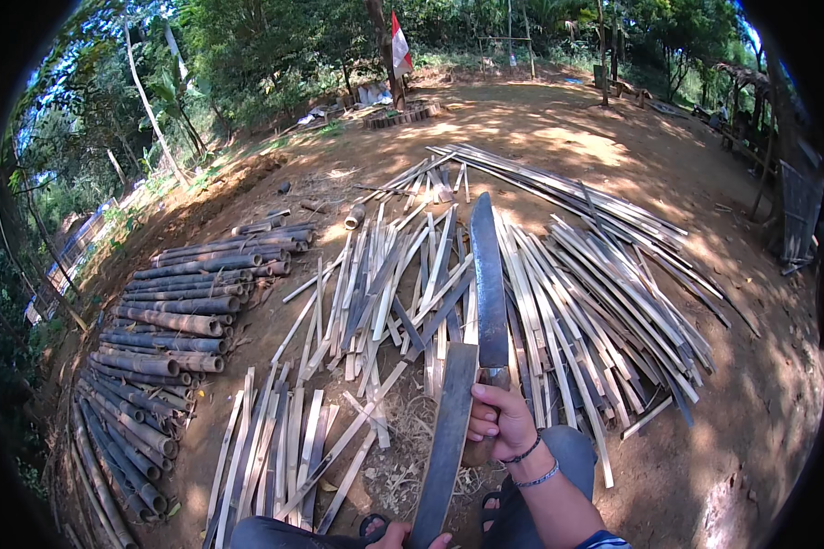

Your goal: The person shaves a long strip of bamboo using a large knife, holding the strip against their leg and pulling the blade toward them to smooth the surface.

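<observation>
My right hand (506, 423) is closed around the handle of a machete (490, 284), whose broad dark blade points up and away from me. Down at the lower edge, my left hand (396, 536) grips the near end of a wide, dark bamboo slat (447, 439); only part of that hand shows. The slat stands at a slant just left of the machete, its far end beside the base of the blade. I cannot tell whether the two touch. Pale shavings (398, 471) lie on the ground between my feet.
Split bamboo strips lie in a heap (604, 320) ahead and right, another pile (366, 284) ahead, and more (275, 448) near my left knee. Uncut bamboo poles (174, 325) are stacked at left. Farther off, a red and white flag (400, 46) stands by a tree.
</observation>
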### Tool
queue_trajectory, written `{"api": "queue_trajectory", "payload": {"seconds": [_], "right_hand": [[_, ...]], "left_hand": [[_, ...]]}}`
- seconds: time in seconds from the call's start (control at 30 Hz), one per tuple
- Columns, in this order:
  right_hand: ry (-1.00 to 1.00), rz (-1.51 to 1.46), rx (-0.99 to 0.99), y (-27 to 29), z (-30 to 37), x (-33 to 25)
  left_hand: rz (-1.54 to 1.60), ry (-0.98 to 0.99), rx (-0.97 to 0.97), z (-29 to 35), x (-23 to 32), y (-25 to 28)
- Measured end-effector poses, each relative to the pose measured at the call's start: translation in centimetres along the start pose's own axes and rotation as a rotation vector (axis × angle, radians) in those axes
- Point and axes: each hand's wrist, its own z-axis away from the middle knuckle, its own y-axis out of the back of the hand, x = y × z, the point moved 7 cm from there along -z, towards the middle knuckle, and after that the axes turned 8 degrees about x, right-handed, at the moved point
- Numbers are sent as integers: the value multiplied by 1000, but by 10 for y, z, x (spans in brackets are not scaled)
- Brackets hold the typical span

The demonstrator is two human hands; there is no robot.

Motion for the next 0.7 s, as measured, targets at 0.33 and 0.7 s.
{"api": "queue_trajectory", "payload": {"seconds": [0.33, 0.7], "right_hand": [[114, 19, 76, 9, -4, -11], [133, 43, 177, 19, -30, 6]], "left_hand": [[-11, -46, -457, 15, -40, 0], [425, 549, -876, 74, -120, 6]]}}
